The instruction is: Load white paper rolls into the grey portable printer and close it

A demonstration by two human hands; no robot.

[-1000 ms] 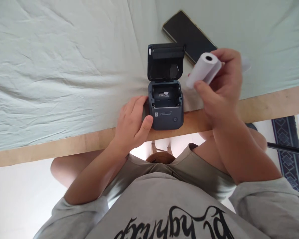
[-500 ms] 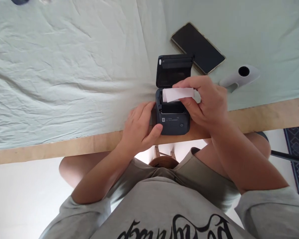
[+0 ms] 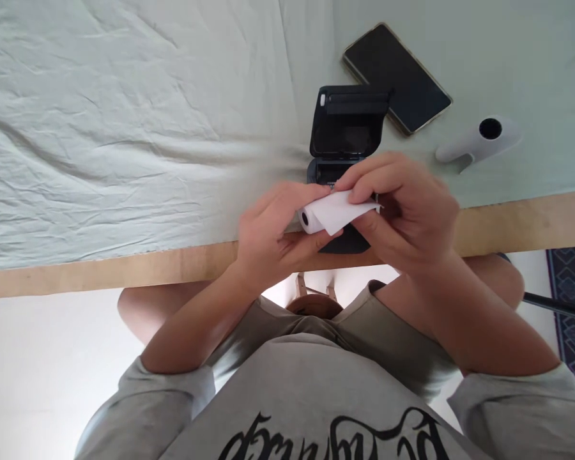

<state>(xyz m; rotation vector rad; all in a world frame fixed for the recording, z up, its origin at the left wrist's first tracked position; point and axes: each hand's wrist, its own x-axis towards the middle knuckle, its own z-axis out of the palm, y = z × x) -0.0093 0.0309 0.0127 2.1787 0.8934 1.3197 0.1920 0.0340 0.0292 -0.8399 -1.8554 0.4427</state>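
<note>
A small white paper roll (image 3: 338,211) with a loose end hangs over the dark portable printer (image 3: 349,131), whose lid stands raised. My right hand (image 3: 405,214) pinches the roll's right part between thumb and fingers. At its left end, by the dark core hole, my left hand (image 3: 278,230) grips it with thumb and index finger. Much of the printer's body is hidden behind the roll and my hands.
A dark-screened phone (image 3: 397,76) lies just behind the printer's lid. To the right is a white handheld device (image 3: 483,140) with a black oval. A wooden edge (image 3: 172,268) borders the wrinkled pale green cloth (image 3: 148,140).
The paper roll has come up out of the printer's bay, toward me. My left hand has left the printer's side and taken hold of the roll. The view has shifted slightly.
</note>
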